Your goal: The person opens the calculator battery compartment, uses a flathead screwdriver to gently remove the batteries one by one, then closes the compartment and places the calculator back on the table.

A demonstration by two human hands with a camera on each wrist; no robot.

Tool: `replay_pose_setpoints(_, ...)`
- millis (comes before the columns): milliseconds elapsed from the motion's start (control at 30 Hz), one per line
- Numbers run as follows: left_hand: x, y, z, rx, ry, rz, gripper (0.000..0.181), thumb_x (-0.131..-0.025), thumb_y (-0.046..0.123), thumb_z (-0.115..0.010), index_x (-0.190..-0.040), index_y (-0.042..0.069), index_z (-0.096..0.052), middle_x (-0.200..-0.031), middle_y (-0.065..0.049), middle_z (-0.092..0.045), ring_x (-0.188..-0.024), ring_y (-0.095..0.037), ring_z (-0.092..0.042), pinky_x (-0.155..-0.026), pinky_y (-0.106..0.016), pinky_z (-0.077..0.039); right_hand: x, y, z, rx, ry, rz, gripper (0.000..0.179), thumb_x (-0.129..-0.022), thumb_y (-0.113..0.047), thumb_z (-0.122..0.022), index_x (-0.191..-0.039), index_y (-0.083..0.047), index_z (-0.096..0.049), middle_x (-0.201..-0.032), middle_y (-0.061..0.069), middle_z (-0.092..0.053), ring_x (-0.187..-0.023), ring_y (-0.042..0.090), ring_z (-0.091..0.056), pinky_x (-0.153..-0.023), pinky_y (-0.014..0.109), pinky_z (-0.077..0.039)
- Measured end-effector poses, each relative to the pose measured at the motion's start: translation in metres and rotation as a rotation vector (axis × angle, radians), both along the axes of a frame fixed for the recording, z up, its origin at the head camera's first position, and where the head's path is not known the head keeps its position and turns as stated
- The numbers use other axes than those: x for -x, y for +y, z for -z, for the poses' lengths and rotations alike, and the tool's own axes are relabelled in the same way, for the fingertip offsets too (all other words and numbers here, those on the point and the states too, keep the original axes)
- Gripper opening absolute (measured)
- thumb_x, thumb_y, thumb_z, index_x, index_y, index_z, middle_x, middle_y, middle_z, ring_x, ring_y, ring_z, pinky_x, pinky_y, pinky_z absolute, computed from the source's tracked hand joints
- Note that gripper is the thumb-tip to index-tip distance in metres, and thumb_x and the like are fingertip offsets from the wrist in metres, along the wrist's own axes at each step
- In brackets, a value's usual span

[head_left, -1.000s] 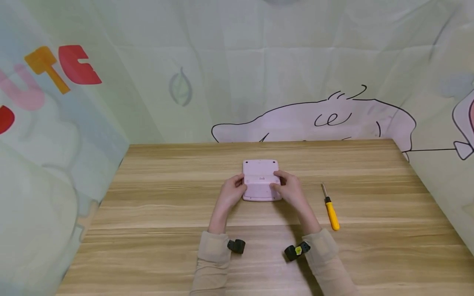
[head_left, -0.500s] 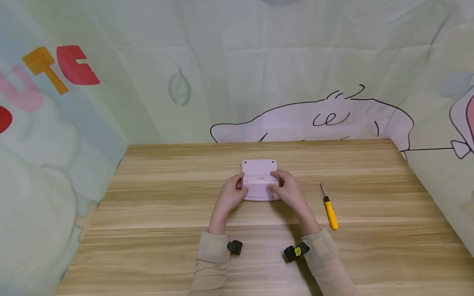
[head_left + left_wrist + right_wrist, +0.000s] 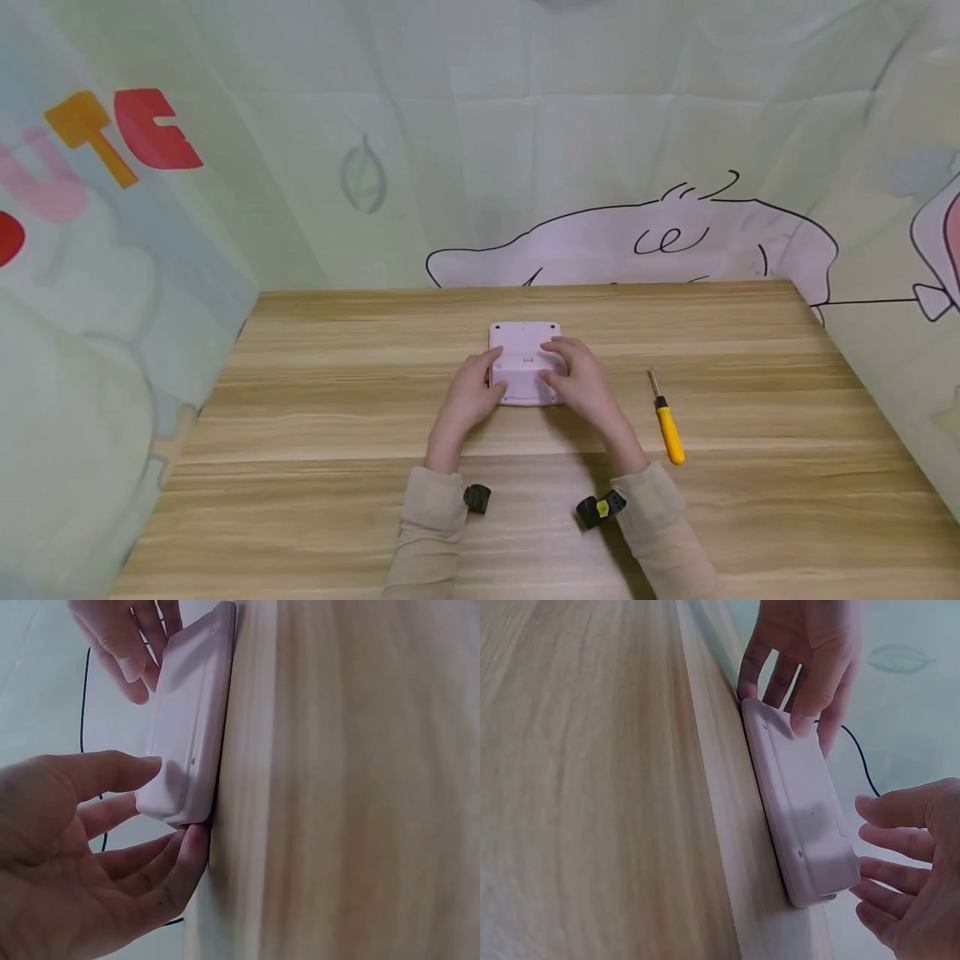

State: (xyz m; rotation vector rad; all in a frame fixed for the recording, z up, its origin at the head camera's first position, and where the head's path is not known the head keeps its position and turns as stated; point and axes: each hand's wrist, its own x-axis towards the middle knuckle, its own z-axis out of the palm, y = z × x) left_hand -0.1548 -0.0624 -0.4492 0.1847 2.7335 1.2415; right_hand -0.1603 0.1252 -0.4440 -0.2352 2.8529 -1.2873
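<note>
A pink calculator (image 3: pixel 525 339) lies back side up on the wooden table, with small screw holes at its corners. At its left edge is my left hand (image 3: pixel 469 397), thumb and forefinger spread over the back. In the left wrist view, other fingertips of the left hand (image 3: pixel 97 855) touch the calculator's (image 3: pixel 180 712) side near the tabletop. My right hand (image 3: pixel 587 385) hovers over the right side with fingers loosely bent. The right wrist view shows the right hand's (image 3: pixel 915 877) thumb apart from the calculator (image 3: pixel 802 802), while some fingertips are close to its edge.
A screwdriver (image 3: pixel 669 425) with a yellow handle lies to the right of my right hand, its tip facing away from me. The wooden table (image 3: pixel 337 400) ends at a printed cloth backdrop (image 3: pixel 480 167). Both wrists wear small black cameras.
Both hands have loosened from the calculator's sides. Left thumb and forefinger have slid slightly inward over its back, and the right hand has lifted a little and spread. The calculator has stayed in place.
</note>
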Motion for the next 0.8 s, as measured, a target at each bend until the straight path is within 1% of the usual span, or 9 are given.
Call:
replay_pose_setpoints(167,0.000,0.000,-0.002,0.032,0.001,0.007,0.054,-0.090,0.011,-0.063,-0.141,0.006,-0.047,-0.136,-0.023,-0.051,-0.126,-0.035,-0.050,-0.108,-0.048,-0.040,0.001,-0.003,-0.001,-0.038,0.043,-0.042,0.042,-0.083,-0.010,-0.071,-0.123,-0.002,-0.062,-0.138,0.019,-0.053,-0.132,0.037,-0.045,-0.112,0.052,-0.035)
replay_pose_setpoints(300,0.001,0.000,-0.002,0.050,0.017,0.018,0.054,-0.089,0.012,-0.064,-0.140,0.005,-0.048,-0.133,-0.024,-0.053,-0.123,-0.036,-0.052,-0.106,-0.049,-0.041,0.002,-0.006,0.000,-0.052,0.081,-0.076,0.040,-0.082,-0.009,-0.071,-0.121,-0.001,-0.063,-0.135,0.019,-0.055,-0.130,0.038,-0.047,-0.111,0.052,-0.036)
replay_pose_setpoints(500,0.000,0.000,-0.004,0.076,0.037,0.025,0.053,-0.089,0.013,-0.064,-0.139,0.005,-0.049,-0.129,-0.024,-0.056,-0.119,-0.035,-0.054,-0.104,-0.048,-0.043,0.004,-0.010,0.000,-0.079,0.076,-0.095,0.039,-0.082,-0.010,-0.072,-0.119,-0.002,-0.064,-0.133,0.018,-0.057,-0.128,0.036,-0.049,-0.111,0.051,-0.037)
replay_pose_setpoints(800,0.000,0.001,-0.002,0.099,0.032,0.018,0.051,-0.090,0.013,-0.064,-0.138,0.007,-0.050,-0.128,-0.023,-0.056,-0.118,-0.035,-0.056,-0.103,-0.047,-0.045,0.004,-0.012,0.004,-0.121,0.095,-0.114,0.037,-0.082,-0.009,-0.072,-0.118,-0.001,-0.064,-0.124,0.016,-0.062,-0.118,0.033,-0.056,-0.104,0.047,-0.044)
